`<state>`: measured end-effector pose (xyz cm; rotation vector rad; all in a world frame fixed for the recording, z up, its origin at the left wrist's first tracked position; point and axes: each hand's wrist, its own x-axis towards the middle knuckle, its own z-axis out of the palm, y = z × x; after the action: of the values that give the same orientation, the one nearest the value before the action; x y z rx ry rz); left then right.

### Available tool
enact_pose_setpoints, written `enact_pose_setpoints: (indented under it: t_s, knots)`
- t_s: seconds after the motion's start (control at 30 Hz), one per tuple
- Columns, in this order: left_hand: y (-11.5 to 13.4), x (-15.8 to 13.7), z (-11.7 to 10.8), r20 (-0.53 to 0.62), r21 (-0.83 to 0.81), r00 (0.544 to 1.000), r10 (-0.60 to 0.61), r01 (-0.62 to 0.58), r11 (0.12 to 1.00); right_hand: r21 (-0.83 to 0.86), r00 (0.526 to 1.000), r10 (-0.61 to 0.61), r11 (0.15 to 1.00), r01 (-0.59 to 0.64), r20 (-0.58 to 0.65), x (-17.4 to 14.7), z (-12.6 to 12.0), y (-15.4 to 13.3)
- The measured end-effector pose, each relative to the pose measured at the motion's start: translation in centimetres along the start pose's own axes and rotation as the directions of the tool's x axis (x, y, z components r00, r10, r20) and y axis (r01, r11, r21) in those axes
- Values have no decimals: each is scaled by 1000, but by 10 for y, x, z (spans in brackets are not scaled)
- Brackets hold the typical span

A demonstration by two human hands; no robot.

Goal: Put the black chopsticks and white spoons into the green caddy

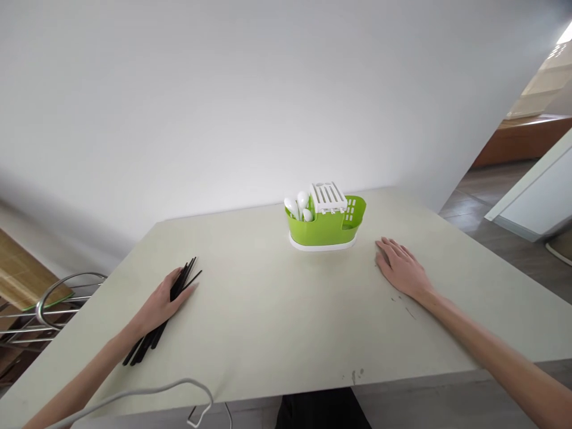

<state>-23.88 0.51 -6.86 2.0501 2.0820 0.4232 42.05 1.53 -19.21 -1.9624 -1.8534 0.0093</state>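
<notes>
Head view, left hand [161, 302]: draped over black chopsticks [177, 286] at the green basket's [319, 232] 8 o'clock; cannot tell whether gripping.
Right hand [401, 268]: open, flat, at basket's 4 o'clock.
Chopsticks: splayed, could scatter under loose hold.
Cable [187, 381]: slack, might snag.

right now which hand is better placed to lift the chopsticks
Likely the left hand: it is on the chopsticks, while the right hand lies on the table, apart from them and nearer the basket.
</notes>
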Motion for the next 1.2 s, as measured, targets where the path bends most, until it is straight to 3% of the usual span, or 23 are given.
enact_pose_setpoints:
  t_s: [0.23,0.4,0.67,0.9,1.03,1.2]
  knots:
    - [21,-53,-9,-16,210,995,-103,104,972,-4,1000,-11,1000,11,1,2,0,-1]
    - [21,-64,-20,-140,308,984,-108,147,940,1,1000,-16,1000,16,-5,2,0,-3]
    - [6,-68,-27,-161,323,974,-157,203,924,0,1000,0,1000,0,8,3,-1,-4]
    - [-33,-59,-9,-135,309,989,61,-17,951,10,1000,3,1000,-4,21,5,-3,-4]
    - [-39,-60,-3,-43,297,998,41,-26,954,3,1000,-5,1000,5,26,4,-4,-4]
    - [-24,-66,1,7,341,999,34,-34,940,8,1000,-5,1000,5,17,1,-4,-3]
